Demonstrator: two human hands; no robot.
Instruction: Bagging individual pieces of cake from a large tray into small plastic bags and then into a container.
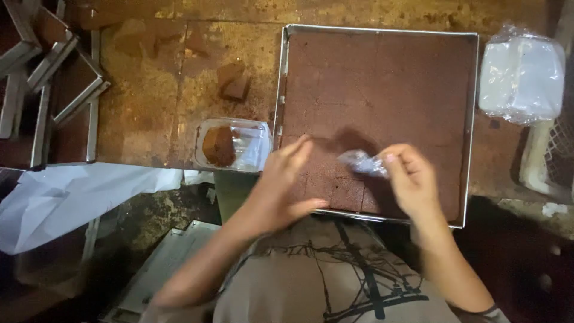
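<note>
We noted a square metal tray [472,119] at 12 o'clock, filled edge to edge with a flat brown slab [382,90] that appeared scored into squares. Our right hand [412,179] pinched a small crumpled clear plastic piece [362,161] between thumb and fingertips, held above the slab's near part at 1 o'clock. Our left hand [281,185] hovered open, fingers spread, over the tray's near-left corner; it gripped nothing, and contact with the slab could not be told. A clear plastic container [254,146] holding a brown portion sat just beside the tray at 10 o'clock, probably kept within easy reach. A stack of clear containers [520,78] stood at 2 o'clock. Loose brown pieces [233,84] lay at 11 o'clock.
</note>
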